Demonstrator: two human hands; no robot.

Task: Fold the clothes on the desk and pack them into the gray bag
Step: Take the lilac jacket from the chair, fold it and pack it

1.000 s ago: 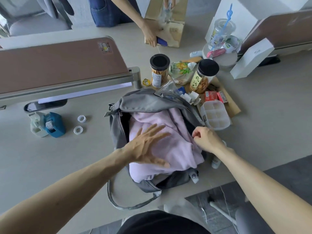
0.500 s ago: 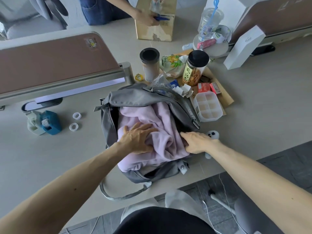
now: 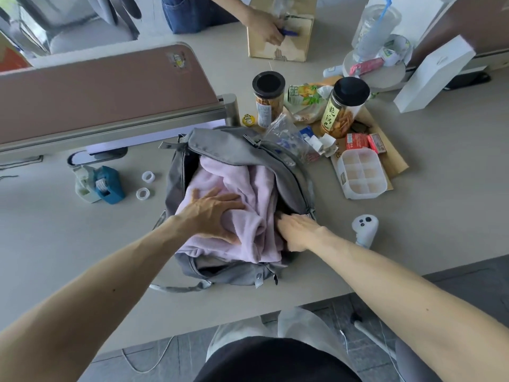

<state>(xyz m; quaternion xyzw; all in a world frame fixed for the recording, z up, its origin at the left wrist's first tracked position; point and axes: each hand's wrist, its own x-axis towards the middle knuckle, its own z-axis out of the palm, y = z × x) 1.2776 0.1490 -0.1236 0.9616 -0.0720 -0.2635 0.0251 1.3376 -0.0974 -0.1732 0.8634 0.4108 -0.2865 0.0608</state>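
Our left hand (image 3: 212,213) lies flat, fingers spread, pressing the pink garment (image 3: 256,188) & gripping nothing. Garment sits bunched inside the open gray bag (image 3: 220,144) on the desk (image 3: 440,188). Our right hand (image 3: 300,230) is at the garment's right edge by the bag wall, fingertips hidden in cloth, so we can't tell if it holds any

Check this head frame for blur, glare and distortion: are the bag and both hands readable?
Head view: soft, even light, no glare, only faint shadows by the bag; centre sharp enough, so the left hand and right hand at the garment read well; the cup and white box at the top are smeared; wide-angle bending bows the desk edge and stretches the corners.
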